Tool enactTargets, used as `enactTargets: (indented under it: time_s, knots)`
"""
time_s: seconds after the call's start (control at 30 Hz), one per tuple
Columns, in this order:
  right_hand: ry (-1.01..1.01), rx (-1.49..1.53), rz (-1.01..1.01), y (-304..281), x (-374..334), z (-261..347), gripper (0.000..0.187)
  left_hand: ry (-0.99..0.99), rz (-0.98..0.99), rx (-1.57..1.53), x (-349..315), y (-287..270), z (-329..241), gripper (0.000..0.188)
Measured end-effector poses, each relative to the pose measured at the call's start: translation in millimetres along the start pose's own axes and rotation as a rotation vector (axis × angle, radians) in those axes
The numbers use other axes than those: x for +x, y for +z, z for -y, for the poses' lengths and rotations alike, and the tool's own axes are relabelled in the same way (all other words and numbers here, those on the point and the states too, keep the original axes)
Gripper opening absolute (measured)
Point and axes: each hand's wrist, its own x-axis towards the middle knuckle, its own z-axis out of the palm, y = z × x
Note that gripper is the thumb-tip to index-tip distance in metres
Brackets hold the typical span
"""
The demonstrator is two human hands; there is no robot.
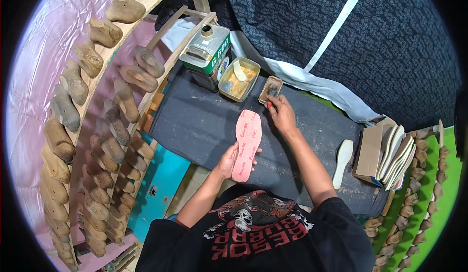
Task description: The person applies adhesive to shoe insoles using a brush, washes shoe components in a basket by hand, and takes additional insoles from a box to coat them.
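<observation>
My left hand [228, 161] is closed around the lower part of a pink insole board [245, 145] with red printing, held up over the dark-covered table. My right hand [282, 114] reaches into the near end of a small tan tray [264, 98], its fingers drawn together. A small red piece [269, 105] shows at those fingertips; its kind is too small to make out. Dark small bits [273, 91], perhaps tacks, lie in the tray. Just left of the tray stands a plastic tub [225, 93] of yellowish paste with a pale flat spreader [239, 71] in it.
A green and silver metal can [207, 53] stands at the back left. At right are a pale sole [343, 157] and a cardboard box [366, 152] with several soles [397, 157]. Racks of wooden shoe lasts [78, 87] line the left; more lasts [409, 199] hang at right.
</observation>
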Motion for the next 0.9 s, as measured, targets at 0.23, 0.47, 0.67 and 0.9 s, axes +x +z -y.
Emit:
enactTargets:
  time_s: [0.23,0.47,0.67,0.9]
  knots:
    - [-0.221,-0.067,0.026,-29,66,-4,0.020,-0.042,0.045,-0.018,14,4,-6,0.064]
    - [-0.090,-0.112,0.107,-43,87,0,0.023,-0.037,0.094,-0.047,15,8,2,0.063]
    - [-0.148,-0.034,-0.012,-49,89,-6,0.027,-0.052,0.090,-0.059,12,12,7,0.062]
    - [-0.146,-0.011,-0.117,-66,84,14,0.028,-0.016,0.131,-0.071,11,11,5,0.060]
